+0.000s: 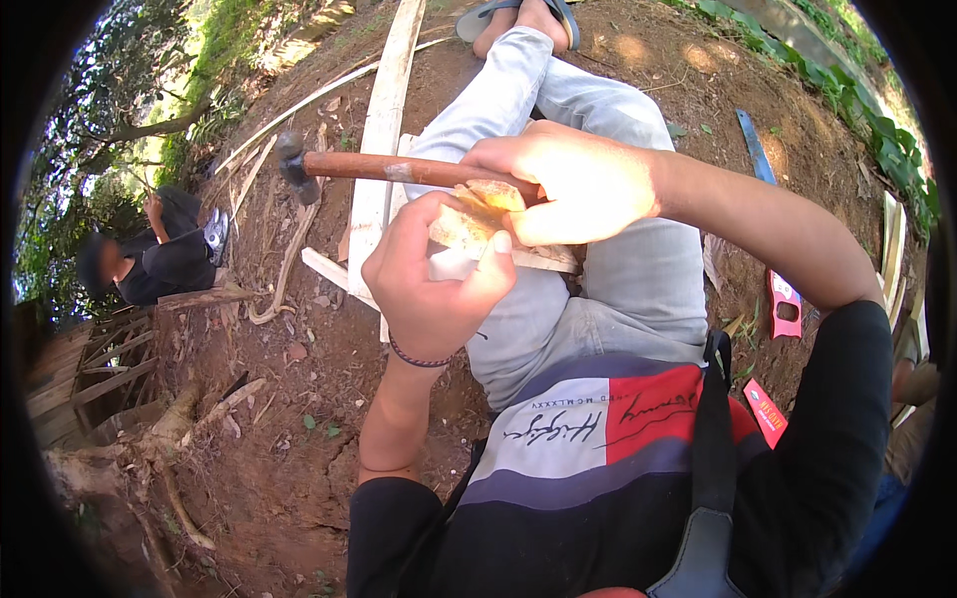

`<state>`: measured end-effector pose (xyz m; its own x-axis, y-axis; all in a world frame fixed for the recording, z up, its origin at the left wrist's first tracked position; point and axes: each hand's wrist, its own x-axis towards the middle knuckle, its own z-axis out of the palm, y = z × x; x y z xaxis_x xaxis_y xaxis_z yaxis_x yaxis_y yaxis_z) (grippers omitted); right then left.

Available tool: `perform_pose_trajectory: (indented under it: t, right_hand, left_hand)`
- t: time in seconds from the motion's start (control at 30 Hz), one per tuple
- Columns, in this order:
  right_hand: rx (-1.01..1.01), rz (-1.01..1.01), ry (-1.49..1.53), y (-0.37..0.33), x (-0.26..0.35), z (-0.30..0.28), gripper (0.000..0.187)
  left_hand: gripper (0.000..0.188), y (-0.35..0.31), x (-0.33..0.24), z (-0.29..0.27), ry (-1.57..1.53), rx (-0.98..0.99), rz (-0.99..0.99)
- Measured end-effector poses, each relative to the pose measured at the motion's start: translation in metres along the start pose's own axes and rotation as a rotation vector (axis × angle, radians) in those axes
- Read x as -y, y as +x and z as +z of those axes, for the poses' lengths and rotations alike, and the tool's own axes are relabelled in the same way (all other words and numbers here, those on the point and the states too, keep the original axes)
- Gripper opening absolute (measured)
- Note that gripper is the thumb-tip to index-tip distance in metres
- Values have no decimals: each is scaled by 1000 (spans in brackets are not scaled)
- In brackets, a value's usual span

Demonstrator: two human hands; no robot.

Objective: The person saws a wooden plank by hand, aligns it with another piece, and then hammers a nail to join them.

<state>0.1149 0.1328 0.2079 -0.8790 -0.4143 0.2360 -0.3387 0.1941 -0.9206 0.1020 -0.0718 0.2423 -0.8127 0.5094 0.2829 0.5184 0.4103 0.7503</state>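
Note:
My right hand grips the reddish wooden handle of a hammer, whose dark metal head points left over the dirt. My left hand holds a small pale chunk of wood right against the hammer handle, the thumb pressed on its lower edge. Both hands are raised above my lap; my legs in light grey trousers stretch away, one foot in a sandal at the top.
A long pale plank and thin wood strips lie on the reddish soil. Another person in dark clothes crouches at left near a slatted wooden frame. Red packets and a blue strip lie at right.

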Motion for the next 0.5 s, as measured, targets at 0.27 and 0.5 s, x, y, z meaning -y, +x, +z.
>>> perform_pose_trajectory:
  t: [0.27, 0.5]
  right_hand:
    - [-239, 85, 409, -56, -37, -32, 45]
    - [-376, 218, 660, -64, -13, 7, 61]
  left_hand:
    - [33, -65, 20, -12, -361, -153, 53]
    - [43, -59, 2, 31, -840, -20, 78]
